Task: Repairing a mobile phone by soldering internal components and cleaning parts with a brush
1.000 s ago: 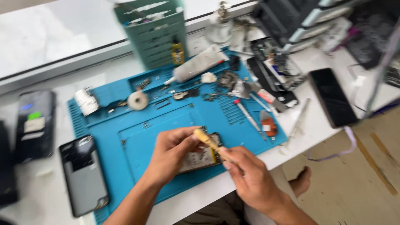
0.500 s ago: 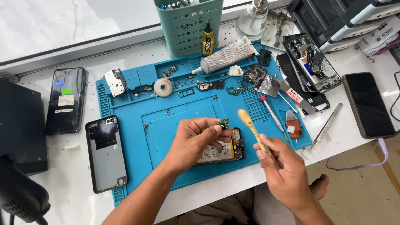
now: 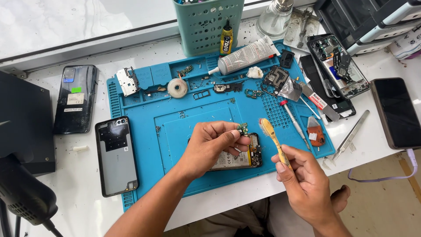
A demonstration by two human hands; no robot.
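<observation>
Yellow-handled brush (image 3: 274, 141) has lifted off small green circuit board (image 3: 242, 128); left hand (image 3: 210, 147) pinches board, right hand (image 3: 302, 184) grips brush, bristles up—brushing paused.

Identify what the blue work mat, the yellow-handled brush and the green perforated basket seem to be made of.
Blue work mat: probably silicone rubber, matte, with moulded trays. Yellow-handled brush in the right hand: apparently plastic, worn bristles. Green perforated basket: moulded plastic.

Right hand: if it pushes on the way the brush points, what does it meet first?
Likely the small green circuit board pinched in the left hand. The right hand aims its brush up-left, bristles just beside the board; depth is unclear.
</observation>
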